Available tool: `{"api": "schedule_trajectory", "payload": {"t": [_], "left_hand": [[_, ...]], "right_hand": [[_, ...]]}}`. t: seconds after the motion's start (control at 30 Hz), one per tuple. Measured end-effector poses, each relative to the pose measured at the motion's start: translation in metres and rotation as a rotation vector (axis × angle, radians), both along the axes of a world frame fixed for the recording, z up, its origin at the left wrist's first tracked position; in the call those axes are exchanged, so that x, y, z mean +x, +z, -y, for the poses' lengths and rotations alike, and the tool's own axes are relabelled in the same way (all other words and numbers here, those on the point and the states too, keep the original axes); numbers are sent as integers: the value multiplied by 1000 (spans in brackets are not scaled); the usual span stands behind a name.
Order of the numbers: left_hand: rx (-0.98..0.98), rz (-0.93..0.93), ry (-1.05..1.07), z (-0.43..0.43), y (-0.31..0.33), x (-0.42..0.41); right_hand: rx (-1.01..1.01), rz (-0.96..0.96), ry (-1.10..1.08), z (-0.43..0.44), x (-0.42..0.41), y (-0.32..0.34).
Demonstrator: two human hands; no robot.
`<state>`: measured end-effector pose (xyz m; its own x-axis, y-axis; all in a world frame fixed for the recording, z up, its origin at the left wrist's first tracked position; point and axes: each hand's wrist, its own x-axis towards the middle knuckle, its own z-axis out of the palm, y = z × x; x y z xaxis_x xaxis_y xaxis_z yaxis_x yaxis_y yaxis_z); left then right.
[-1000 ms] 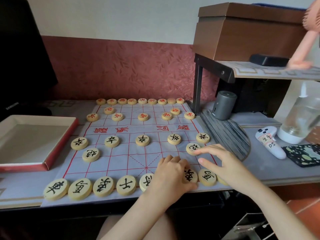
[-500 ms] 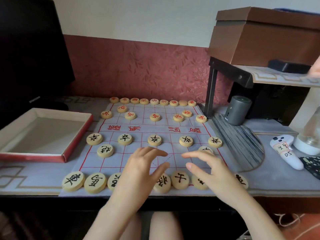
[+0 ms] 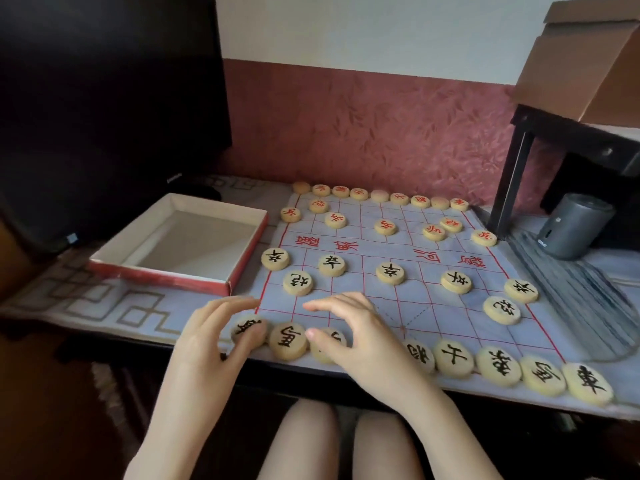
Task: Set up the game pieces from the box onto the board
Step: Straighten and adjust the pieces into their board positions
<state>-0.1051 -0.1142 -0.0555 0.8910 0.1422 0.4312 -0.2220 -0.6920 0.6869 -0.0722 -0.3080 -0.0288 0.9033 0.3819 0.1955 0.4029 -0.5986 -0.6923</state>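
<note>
My left hand (image 3: pixel 214 337) arches over the corner piece (image 3: pixel 247 328) at the near left of the board (image 3: pixel 408 306), thumb at its near edge. Whether I actually grip it, I cannot tell. My right hand (image 3: pixel 356 337) is loose and spread, with the thumb touching the third piece (image 3: pixel 331 338) of that row and the fingers above the board. The other black pieces (image 3: pixel 453 358) line the near edge and the points beyond; the red pieces (image 3: pixel 360 194) fill the far side. The box (image 3: pixel 162 275) lies open, just left of the board.

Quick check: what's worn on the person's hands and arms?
Nothing visible. Both forearms are bare to the frame edge, with no sleeves. The left hand and right hand show no gloves, rings, watch or bracelet. The nails look short.
</note>
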Motion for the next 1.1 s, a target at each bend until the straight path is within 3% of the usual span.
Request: {"api": "schedule_trajectory", "payload": {"t": [0.17, 0.4, 0.6, 0.83, 0.97, 1.1], "left_hand": [[-41, -27, -45, -15, -13, -7], [-15, -85, -110, -22, -21, 1], [-69, -106, -157, -26, -21, 5], [-129, -108, -127, -25, -23, 10], [-127, -123, -150, -27, -22, 10], [-123, -141, -167, -30, -22, 9]], "right_hand": [[-178, 162, 8, -23, -8, -6], [-216, 101, 35, -31, -11, -14], [-227, 204, 29, -34, -3, -23], [-235, 291, -183, -45, 7, -42], [-234, 238, -92, -38, 2, -35], [-348, 422, -87, -38, -1, -26]]}}
